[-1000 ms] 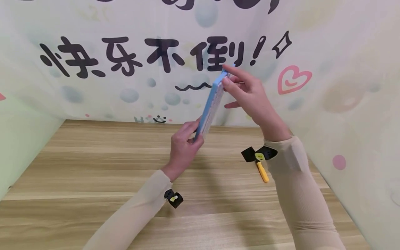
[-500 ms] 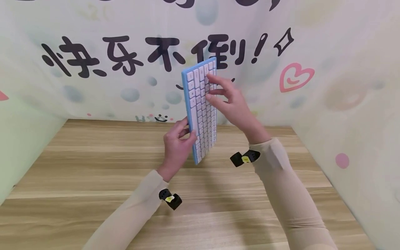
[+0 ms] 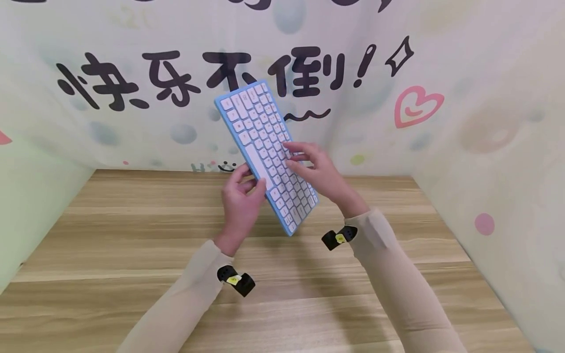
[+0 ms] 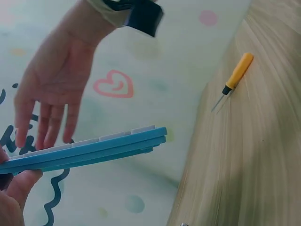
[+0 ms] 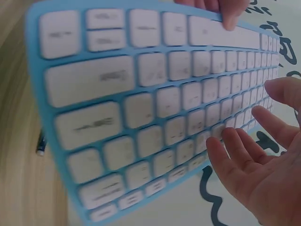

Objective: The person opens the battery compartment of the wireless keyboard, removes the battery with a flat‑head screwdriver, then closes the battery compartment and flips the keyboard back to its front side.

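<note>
A light-blue keyboard with white keys (image 3: 260,130) is held up in the air, tilted, its keys facing the person. My left hand (image 3: 240,201) grips its long edge by the space bar, thumb on the key side and fingers behind. The right hand (image 3: 321,172) is spread over the keys with relaxed fingers. In the right wrist view, the right fingertips (image 5: 230,136) lie at or just over the keys near the far edge; whether they touch is unclear. The left wrist view shows the keyboard (image 4: 94,148) edge-on, with the right hand (image 4: 56,80) above it.
On the wooden table (image 3: 132,294) lies a yellow-handled screwdriver (image 4: 238,73), hidden from the head view. A small dark object with a metallic end (image 5: 41,143) shows behind the keyboard. A printed backdrop (image 3: 176,132) stands at the back, with side panels left and right.
The keyboard has turned from nearly edge-on to show its keys, and its top has swung left. The right hand has left the top edge and moved down and left over the keys.
</note>
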A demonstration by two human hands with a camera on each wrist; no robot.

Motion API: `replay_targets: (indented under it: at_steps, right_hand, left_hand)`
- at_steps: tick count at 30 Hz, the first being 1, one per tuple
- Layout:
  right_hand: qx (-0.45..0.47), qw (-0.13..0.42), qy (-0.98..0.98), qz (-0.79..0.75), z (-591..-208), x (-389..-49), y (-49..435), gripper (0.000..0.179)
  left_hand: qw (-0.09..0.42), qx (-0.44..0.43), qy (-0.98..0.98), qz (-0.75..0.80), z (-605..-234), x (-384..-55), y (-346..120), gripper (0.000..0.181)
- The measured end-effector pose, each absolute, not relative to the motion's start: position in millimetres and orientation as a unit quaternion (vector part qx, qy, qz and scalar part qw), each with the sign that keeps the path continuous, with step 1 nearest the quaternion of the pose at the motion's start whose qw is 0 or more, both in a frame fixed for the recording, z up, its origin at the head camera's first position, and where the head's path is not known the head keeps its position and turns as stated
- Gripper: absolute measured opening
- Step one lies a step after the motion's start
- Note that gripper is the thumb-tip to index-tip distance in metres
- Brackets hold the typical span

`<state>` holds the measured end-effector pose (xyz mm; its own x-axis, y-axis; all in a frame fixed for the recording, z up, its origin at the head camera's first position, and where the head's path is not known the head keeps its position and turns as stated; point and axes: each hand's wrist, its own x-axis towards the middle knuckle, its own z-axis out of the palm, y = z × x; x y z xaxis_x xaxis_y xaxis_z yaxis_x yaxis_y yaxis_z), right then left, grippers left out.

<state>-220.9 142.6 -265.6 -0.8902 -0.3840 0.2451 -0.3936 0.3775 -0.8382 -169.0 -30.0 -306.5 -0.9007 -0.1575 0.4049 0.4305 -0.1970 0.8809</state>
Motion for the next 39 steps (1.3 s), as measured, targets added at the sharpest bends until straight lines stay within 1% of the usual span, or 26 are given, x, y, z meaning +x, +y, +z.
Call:
replay_targets:
  at_steps: [4,9,12,17,19,22,26,29,34,37,39]
  right_hand:
    - [0.226,-0.003,-0.831,0.508,-278.9,-218.8,146.4,0.040]
    - [0.209,-0.003,-0.831,0.516,-289.3,-211.6,151.4,0.037]
    - [0.196,0.023,-0.834,0.515,-286.4,-198.6,151.0,0.034]
    - [0.159,0.085,-0.840,0.511,-306.3,-197.4,160.0,0.030]
    - [0.136,0.095,-0.838,0.520,-318.1,-201.7,165.4,0.031]
    - [0.112,0.103,-0.826,0.543,-325.1,-201.3,168.0,0.030]
    - [0.100,0.102,-0.803,0.579,-334.0,-201.5,169.4,0.030]
    - [0.096,0.082,-0.777,0.616,-339.2,-201.7,168.1,0.034]
    - [0.075,0.060,-0.741,0.665,-342.4,-201.3,163.2,0.042]
    - [0.062,0.060,-0.742,0.665,-342.6,-200.2,162.0,0.044]
    - [0.060,0.063,-0.748,0.658,-342.7,-199.9,162.8,0.045]
  left_hand:
    - [0.190,-0.098,-0.567,-0.795,-315.3,-176.7,-33.3,0.034]
    - [0.207,-0.080,-0.528,-0.820,-325.8,-186.9,-35.7,0.031]
    - [0.218,-0.075,-0.509,-0.829,-326.2,-188.0,-36.0,0.032]
    - [0.239,-0.074,-0.488,-0.837,-324.6,-187.7,-36.5,0.034]
    - [0.244,-0.072,-0.484,-0.838,-324.4,-187.1,-37.0,0.034]
    - [0.246,-0.067,-0.476,-0.842,-324.4,-186.2,-36.9,0.035]
    - [0.253,-0.063,-0.463,-0.847,-325.8,-186.6,-34.9,0.035]
    - [0.259,-0.060,-0.454,-0.850,-327.6,-186.7,-32.7,0.035]
    - [0.251,-0.071,-0.441,-0.859,-331.9,-187.0,-29.3,0.038]
    - [0.243,-0.085,-0.441,-0.860,-334.8,-187.7,-29.1,0.043]
    - [0.238,-0.094,-0.439,-0.861,-336.2,-188.5,-30.2,0.050]
